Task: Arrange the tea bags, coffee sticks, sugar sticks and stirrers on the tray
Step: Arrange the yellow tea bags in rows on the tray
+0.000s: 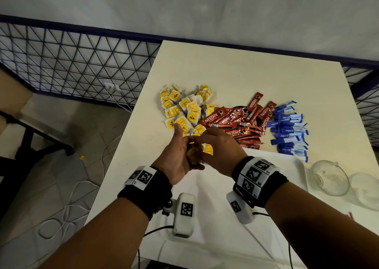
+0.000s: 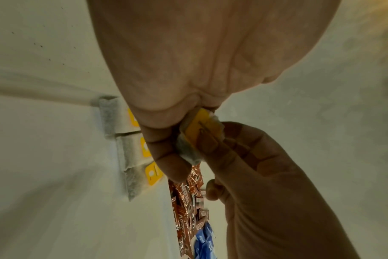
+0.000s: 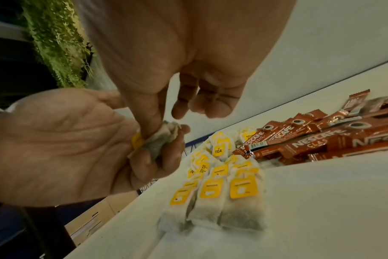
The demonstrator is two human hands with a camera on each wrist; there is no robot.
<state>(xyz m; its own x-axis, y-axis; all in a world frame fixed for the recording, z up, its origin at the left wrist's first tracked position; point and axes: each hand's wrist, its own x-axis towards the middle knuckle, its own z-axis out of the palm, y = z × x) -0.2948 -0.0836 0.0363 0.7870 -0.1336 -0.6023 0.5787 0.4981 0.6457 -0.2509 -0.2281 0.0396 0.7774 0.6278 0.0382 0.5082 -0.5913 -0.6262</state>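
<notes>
three tea bags [image 3: 213, 208] lie side by side in a row on the white tray [image 3: 321, 219], and one more tea bag [image 3: 157, 142] is held above it between two hands. beyond the tray lie three loose heaps, too many to count: yellow-tagged tea bags [image 1: 182, 109], red coffee sticks [image 1: 240, 125], blue sugar sticks [image 1: 289, 129]. two clear glass cups [image 1: 330, 180] stand right of the tray.

The head view looks down at the table [image 1: 225, 68]; both wrist views sit close under their palms, sharing the tea bags [image 3: 213, 198] and coffee sticks [image 2: 184, 206].
</notes>
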